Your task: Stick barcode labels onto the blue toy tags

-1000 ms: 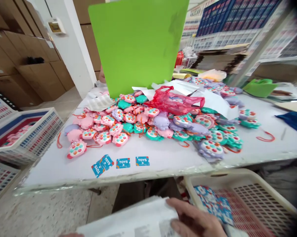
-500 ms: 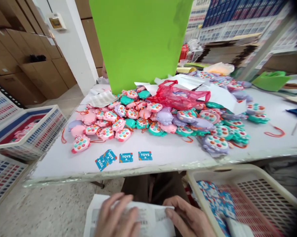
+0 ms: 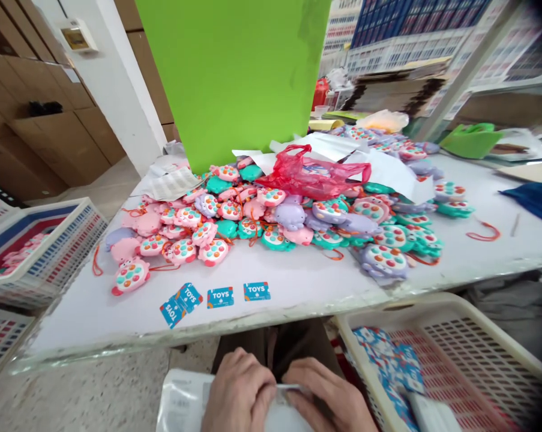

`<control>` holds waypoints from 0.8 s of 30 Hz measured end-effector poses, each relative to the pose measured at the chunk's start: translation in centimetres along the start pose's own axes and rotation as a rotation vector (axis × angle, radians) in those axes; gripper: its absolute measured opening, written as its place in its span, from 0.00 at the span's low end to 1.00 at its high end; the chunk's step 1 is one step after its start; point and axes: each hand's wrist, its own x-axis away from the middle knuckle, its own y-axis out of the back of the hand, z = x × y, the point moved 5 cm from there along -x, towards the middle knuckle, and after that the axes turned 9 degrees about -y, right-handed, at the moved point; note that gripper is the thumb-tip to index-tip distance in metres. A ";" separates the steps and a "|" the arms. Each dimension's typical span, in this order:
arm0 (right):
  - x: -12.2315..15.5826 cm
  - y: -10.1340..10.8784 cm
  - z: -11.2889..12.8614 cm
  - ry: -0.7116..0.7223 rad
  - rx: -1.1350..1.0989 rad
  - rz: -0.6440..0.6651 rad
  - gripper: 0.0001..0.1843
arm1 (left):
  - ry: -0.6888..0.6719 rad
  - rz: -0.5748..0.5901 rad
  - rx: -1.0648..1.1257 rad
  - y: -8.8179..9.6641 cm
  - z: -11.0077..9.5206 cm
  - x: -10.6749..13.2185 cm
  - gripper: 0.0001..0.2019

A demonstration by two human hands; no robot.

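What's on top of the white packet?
The left hand and right hand hold the packet near its upper edge, covering much of its top. Faint grey print shows left of them; what they cover can't be seen.

Behind the packet, cards lie before toys on the table.

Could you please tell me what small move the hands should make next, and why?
Perhaps keep the left hand steady and ease the right hand along the upper edge of the white packet, since both hands hold it there, close together.
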 end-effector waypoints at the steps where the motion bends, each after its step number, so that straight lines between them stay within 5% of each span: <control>1: -0.4 0.2 0.4 0.020 0.031 0.000 0.09 | 0.024 0.043 0.003 0.3 0.0 -0.4 0.08; 11: -3.0 2.8 2.3 0.081 0.228 -0.016 0.13 | 0.142 0.213 0.002 1.8 1.0 -3.1 0.08; 18: -4.9 3.5 1.1 -0.030 0.304 0.069 0.10 | 0.238 0.143 0.129 4.3 1.1 -3.7 0.08; 24: -6.1 3.2 3.5 0.168 0.533 0.180 0.07 | 0.342 0.208 0.161 4.5 0.9 -4.8 0.09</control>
